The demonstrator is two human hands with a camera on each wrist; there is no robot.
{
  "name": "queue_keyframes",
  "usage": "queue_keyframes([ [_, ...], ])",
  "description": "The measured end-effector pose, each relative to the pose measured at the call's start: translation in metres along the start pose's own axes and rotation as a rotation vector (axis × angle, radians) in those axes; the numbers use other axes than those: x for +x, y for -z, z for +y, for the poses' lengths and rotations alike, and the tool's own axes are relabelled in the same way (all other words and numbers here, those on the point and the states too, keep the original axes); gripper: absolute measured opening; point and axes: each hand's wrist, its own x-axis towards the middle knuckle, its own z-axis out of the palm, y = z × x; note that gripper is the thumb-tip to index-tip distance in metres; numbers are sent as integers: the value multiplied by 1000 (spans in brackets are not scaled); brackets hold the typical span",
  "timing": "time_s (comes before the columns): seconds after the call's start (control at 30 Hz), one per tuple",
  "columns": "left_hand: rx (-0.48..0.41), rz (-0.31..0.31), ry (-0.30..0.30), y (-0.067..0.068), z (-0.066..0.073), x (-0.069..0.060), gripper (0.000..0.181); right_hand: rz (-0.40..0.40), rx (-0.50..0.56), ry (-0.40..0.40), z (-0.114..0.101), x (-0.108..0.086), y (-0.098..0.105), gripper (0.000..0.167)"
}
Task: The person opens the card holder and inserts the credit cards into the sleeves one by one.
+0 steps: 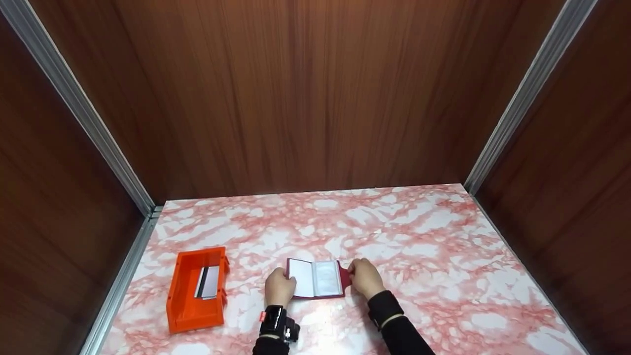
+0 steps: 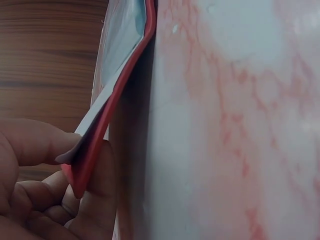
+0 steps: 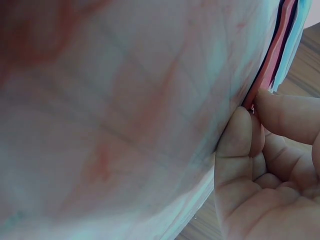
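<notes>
A red card holder [image 1: 328, 297] lies opened out on the table in the head view, with a white page on its left and clear plastic sleeves on its right. My left hand [image 1: 280, 287] pinches its left cover edge between thumb and fingers. In the left wrist view that red cover [image 2: 100, 125] is tilted up off the table, the thumb on the inner side. With thumb and fingertips, my right hand [image 1: 366, 278] pinches the red closing tab at the right side. The right wrist view shows the fingers [image 3: 237, 132] gripping the tab's end low against the table.
An orange bin [image 1: 195, 315] stands at the left of the table, with a few cards [image 1: 209, 282] lying inside. The pink-and-white marbled table [image 1: 394, 231] is enclosed by brown wood-grain panels [image 1: 305, 98] at the back and both sides.
</notes>
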Motion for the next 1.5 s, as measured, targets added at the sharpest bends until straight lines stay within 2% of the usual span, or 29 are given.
queue_keyframes([
  [0.23,23,1,-4,1,-4,-1,9,14,-7,24,-1,-2,0,16],
  [0.77,114,-11,-38,1,-6,0,14,21,-2,-2,-2,-1,1,16],
  [1.03,156,-36,-27,5,-3,2,18,10,-3,-2,-1,0,2,16],
  [1.27,183,-40,-21,4,-3,2,20,44,14,19,0,0,1,15],
  [1.5,191,-34,-32,4,-5,2,22,37,-17,-10,-4,0,1,12],
])
